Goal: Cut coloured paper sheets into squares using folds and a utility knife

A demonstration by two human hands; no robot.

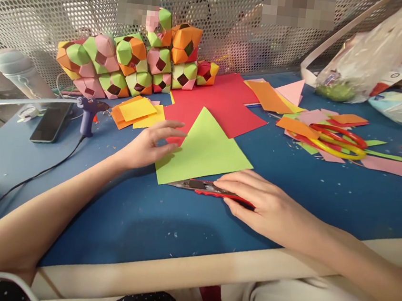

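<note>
A folded light green sheet of paper (205, 146), shaped like a triangle, lies on the blue tabletop, partly over red paper (224, 100). My left hand (151, 140) is at its left edge, fingers apart, the thumb over the green sheet; whether it presses on it I cannot tell. Along the sheet's lower edge lies a red and black utility knife (200, 186), its blade end pointing left. My right hand (254, 194) has its fingers closed around the knife's right part, which they hide.
Folded-paper balls (127, 59) are stacked at the back. A purple glue gun (88, 115) and a phone (50, 122) are on the left. Orange and yellow slips (138, 110) lie nearby. Scissors (345, 145) rest on scraps at right, before a plastic bag (372, 53).
</note>
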